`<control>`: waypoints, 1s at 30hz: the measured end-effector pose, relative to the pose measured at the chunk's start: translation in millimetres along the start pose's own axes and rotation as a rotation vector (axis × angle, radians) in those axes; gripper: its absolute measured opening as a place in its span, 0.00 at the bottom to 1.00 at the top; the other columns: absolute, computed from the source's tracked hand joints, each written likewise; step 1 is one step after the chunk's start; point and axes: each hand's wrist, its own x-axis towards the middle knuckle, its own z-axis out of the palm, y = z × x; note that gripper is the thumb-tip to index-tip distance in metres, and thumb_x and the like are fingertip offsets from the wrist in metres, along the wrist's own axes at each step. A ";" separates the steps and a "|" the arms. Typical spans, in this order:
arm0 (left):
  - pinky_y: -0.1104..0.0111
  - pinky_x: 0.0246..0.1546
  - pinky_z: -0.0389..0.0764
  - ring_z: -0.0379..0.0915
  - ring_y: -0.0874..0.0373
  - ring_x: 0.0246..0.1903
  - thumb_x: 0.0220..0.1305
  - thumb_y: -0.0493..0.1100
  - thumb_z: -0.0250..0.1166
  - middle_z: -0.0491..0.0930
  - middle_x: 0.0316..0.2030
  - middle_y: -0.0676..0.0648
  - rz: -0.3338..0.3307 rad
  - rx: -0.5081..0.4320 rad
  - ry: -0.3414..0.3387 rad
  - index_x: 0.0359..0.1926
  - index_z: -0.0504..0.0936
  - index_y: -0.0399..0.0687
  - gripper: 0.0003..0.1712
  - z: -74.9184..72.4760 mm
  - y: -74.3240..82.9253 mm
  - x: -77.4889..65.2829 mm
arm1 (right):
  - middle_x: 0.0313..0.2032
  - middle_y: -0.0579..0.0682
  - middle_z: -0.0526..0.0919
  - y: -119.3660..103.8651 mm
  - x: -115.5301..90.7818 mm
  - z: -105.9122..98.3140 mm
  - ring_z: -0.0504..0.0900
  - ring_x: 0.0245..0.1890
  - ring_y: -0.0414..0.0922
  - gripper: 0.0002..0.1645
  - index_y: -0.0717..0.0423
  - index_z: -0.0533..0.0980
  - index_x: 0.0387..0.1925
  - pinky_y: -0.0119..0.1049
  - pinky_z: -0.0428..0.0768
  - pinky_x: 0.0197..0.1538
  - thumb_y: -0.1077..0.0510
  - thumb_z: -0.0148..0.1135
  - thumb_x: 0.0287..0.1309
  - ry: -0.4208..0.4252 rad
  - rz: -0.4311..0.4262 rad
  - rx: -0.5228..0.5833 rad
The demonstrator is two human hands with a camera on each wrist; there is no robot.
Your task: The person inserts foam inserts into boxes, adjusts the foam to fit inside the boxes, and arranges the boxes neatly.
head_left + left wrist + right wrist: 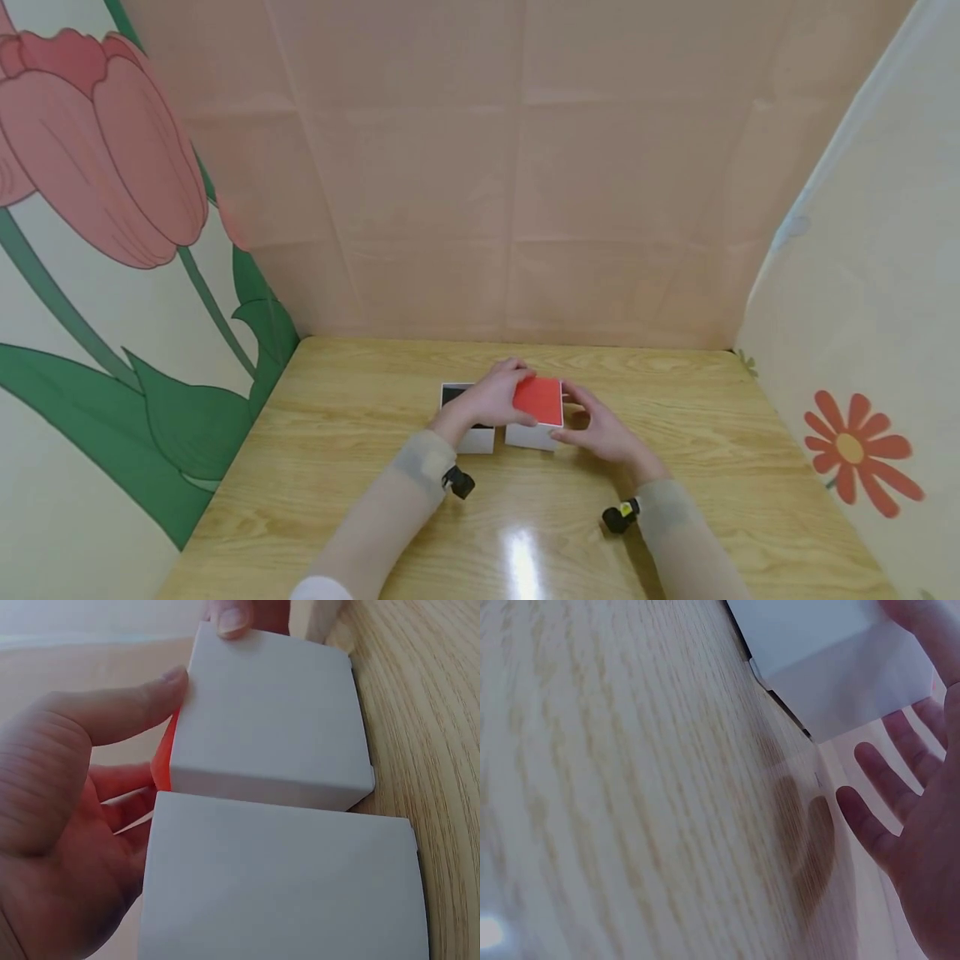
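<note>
A white box with a red top stands on the table between my hands. My left hand reaches over the box beside it and holds the red top, its thumb at the near edge and fingers on the far side. From the right, my right hand grips the same box, with its thumb on the front face and its index finger at the back corner. Its other fingers spread behind, off the box. Close on the left is a second white box with a black top side, partly hidden under my left wrist.
The wooden table ends at a plain pinkish cloth backdrop. Printed sheets with a large tulip and a red flower line the left and right sides. Light glares on the near tabletop.
</note>
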 end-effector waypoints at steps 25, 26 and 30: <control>0.53 0.72 0.70 0.62 0.45 0.74 0.71 0.57 0.73 0.66 0.76 0.41 -0.015 0.039 -0.043 0.76 0.74 0.45 0.40 -20.5 -22.1 -11.9 | 0.75 0.55 0.67 1.5 1.1 -2.2 0.69 0.73 0.63 0.60 0.45 0.56 0.85 0.64 0.68 0.73 0.44 0.81 0.61 -0.004 0.021 -0.003; 0.54 0.72 0.70 0.62 0.46 0.74 0.70 0.57 0.73 0.66 0.76 0.41 -0.018 0.037 -0.041 0.76 0.74 0.45 0.40 -20.2 -22.1 -11.8 | 0.75 0.55 0.67 2.1 1.2 -2.3 0.69 0.72 0.63 0.60 0.45 0.56 0.85 0.64 0.69 0.73 0.45 0.81 0.61 -0.003 0.020 -0.004; 0.54 0.72 0.70 0.62 0.47 0.74 0.69 0.58 0.75 0.67 0.75 0.43 -0.036 0.034 -0.036 0.74 0.77 0.47 0.39 -19.2 -22.3 -10.9 | 0.75 0.54 0.68 4.0 1.9 -2.7 0.69 0.72 0.62 0.60 0.46 0.56 0.85 0.64 0.69 0.73 0.45 0.81 0.61 -0.003 0.010 0.005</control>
